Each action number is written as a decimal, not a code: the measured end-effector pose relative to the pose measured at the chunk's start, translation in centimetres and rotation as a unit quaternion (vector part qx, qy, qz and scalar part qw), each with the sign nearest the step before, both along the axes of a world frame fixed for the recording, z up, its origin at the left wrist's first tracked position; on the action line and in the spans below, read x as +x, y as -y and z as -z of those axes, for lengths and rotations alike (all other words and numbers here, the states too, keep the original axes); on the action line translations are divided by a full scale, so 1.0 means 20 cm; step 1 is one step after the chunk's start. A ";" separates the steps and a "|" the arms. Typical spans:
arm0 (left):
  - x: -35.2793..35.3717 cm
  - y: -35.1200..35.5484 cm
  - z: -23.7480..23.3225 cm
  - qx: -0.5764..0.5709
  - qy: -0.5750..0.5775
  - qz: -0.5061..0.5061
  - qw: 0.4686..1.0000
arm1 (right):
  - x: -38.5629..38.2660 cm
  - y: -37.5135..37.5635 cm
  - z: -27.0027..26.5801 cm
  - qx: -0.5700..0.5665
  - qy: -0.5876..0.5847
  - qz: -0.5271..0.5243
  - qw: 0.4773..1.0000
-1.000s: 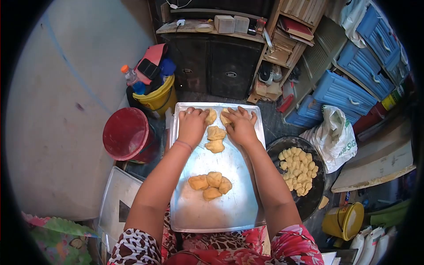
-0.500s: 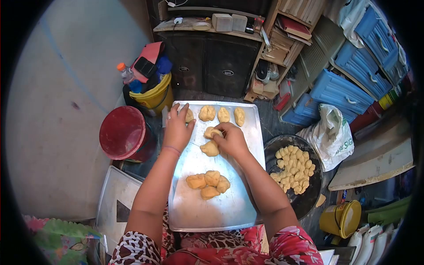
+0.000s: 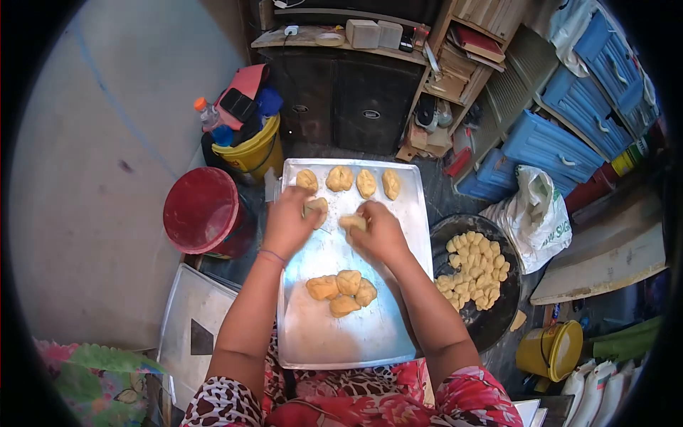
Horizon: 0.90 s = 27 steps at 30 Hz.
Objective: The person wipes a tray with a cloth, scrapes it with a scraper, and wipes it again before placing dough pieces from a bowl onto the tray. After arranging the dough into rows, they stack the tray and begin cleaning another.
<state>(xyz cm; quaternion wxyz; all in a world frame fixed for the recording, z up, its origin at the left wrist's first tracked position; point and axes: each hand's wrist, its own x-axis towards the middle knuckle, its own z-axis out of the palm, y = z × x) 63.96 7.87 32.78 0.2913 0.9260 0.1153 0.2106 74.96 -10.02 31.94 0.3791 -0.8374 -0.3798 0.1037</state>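
Over the metal baking tray [image 3: 313, 349], my left hand [image 3: 287, 219] grips a piece of dough [image 3: 315, 207] between thumb and fingers. A second dough piece [image 3: 353, 223] is pinched in my right hand [image 3: 380, 229], a short way to the right. Along the tray's far edge lies a row of dough lumps [image 3: 339, 178], the leftmost just beyond my left fingertips. Nearer to me, a cluster of dough lumps [image 3: 346, 283] sits together in the tray's middle, between my forearms.
Right of the tray, a black round basin [image 3: 466, 226] holds many small dough balls [image 3: 475, 270]. A red-lidded bucket [image 3: 201, 211] and a filled yellow bucket [image 3: 249, 158] stand at left. A white sack [image 3: 530, 220] and a small yellow bucket [image 3: 562, 350] are at right.
My left hand has come down from the tray's far left corner and now holds a dough piece. My right hand has shifted slightly right, and the two middle pieces are now in my hands.
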 end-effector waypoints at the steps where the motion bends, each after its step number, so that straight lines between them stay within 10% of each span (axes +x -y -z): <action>1: 0.04 -0.02 0.02 -0.010 0.056 -0.072 0.996 | -0.01 -0.03 -0.03 0.043 -0.042 0.059 0.996; 11: 0.21 -0.05 0.04 -0.043 0.029 -0.155 0.987 | 0.11 -0.07 0.00 0.049 0.127 0.124 0.983; 15: 0.28 0.00 0.05 0.168 0.055 -0.110 0.978 | 0.27 -0.07 0.07 0.086 0.264 0.062 0.959; 20: 0.40 0.02 0.06 0.177 -0.031 -0.049 0.982 | 0.36 -0.09 0.10 -0.023 0.236 0.027 0.971; 27: 0.32 0.08 0.01 0.193 0.097 -0.091 0.972 | 0.19 -0.01 0.01 0.113 0.190 0.035 0.975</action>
